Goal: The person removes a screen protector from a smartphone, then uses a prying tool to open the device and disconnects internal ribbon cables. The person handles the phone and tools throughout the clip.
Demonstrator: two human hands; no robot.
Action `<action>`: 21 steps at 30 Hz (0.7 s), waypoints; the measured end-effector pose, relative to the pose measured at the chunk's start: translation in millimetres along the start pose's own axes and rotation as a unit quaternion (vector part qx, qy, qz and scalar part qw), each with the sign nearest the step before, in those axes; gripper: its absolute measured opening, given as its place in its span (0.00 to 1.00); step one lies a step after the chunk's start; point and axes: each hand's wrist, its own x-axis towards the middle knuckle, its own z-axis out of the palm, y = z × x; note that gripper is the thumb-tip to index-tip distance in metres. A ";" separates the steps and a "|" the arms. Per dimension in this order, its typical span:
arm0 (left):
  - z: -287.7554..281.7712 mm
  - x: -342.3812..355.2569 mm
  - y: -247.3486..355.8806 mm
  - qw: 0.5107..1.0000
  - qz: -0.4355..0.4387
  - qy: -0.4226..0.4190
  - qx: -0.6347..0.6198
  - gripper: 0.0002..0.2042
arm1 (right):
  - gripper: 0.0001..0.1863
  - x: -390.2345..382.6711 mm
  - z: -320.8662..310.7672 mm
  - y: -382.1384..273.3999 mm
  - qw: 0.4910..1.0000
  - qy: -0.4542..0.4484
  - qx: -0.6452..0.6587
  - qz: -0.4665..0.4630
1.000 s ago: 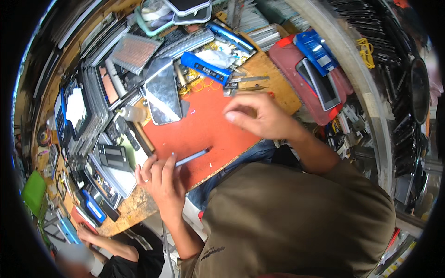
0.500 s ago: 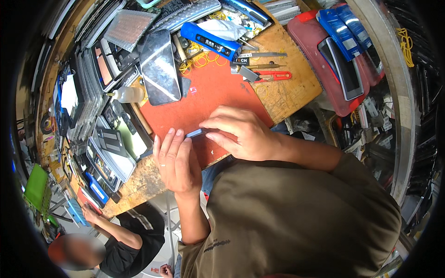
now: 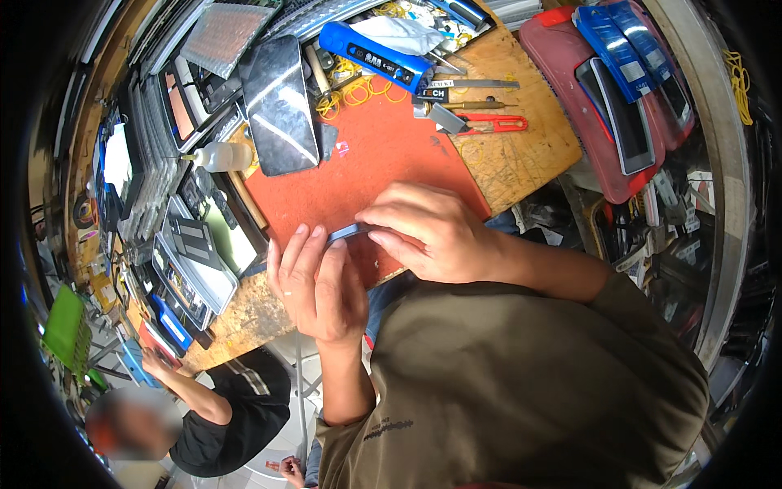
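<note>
A slim blue-grey slab (image 3: pixel 345 234), phone-like and seen nearly edge-on, is held between my hands above the near edge of a red mat (image 3: pixel 387 147). My left hand (image 3: pixel 319 285) has its fingers behind the left end of the slab; its thumb is hidden. At the other end, my right hand (image 3: pixel 444 232) pinches the slab between thumb and fingers. Most of the slab's faces are hidden by the hands. A dark glossy panel (image 3: pixel 281 114) lies at the mat's far left, with a small pink scrap (image 3: pixel 343 147) beside it.
Beyond the mat lie a blue tool (image 3: pixel 375 59), a red-handled cutter (image 3: pixel 498 123) and thin tools. A squeeze bottle (image 3: pixel 224 156) and opened devices (image 3: pixel 195 265) crowd the left. Right, a red case (image 3: pixel 562 106) bears a tablet (image 3: pixel 623 122). Another person (image 3: pixel 236 416) works at lower left.
The slab's right end has tipped up a little and more of its edge shows. My hands keep their hold. The whole view has shifted slightly.
</note>
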 end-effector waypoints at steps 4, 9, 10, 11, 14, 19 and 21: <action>-1.3 -1.1 1.0 0.999 -0.030 -0.014 -0.002 0.07 | 0.15 -0.5 -0.3 0.2 1.000 0.002 -0.008 -0.013; -3.7 -2.2 0.9 0.995 -0.087 -0.016 -0.053 0.04 | 0.12 1.1 -0.8 -3.5 1.000 0.007 -0.009 -0.012; -4.7 -3.1 0.7 0.993 -0.100 -0.020 -0.055 0.04 | 0.12 1.6 -1.3 -4.4 1.000 0.007 -0.009 -0.019; -5.6 -4.2 0.2 0.993 -0.101 -0.021 -0.061 0.03 | 0.13 2.0 -1.7 -5.2 1.000 0.006 -0.010 -0.021; -8.8 -9.4 -1.9 0.992 -0.101 -0.023 -0.067 0.02 | 0.14 1.9 -1.9 -5.2 1.000 -0.004 -0.014 -0.027; -11.0 -18.1 -1.2 0.991 -0.113 -0.028 -0.070 0.02 | 0.23 -2.7 -7.5 -5.2 0.998 -0.026 -0.029 -0.043; -10.3 -18.2 -0.1 0.989 -0.112 -0.041 -0.084 0.01 | 0.25 1.1 -14.8 -9.0 0.998 -0.042 -0.037 -0.030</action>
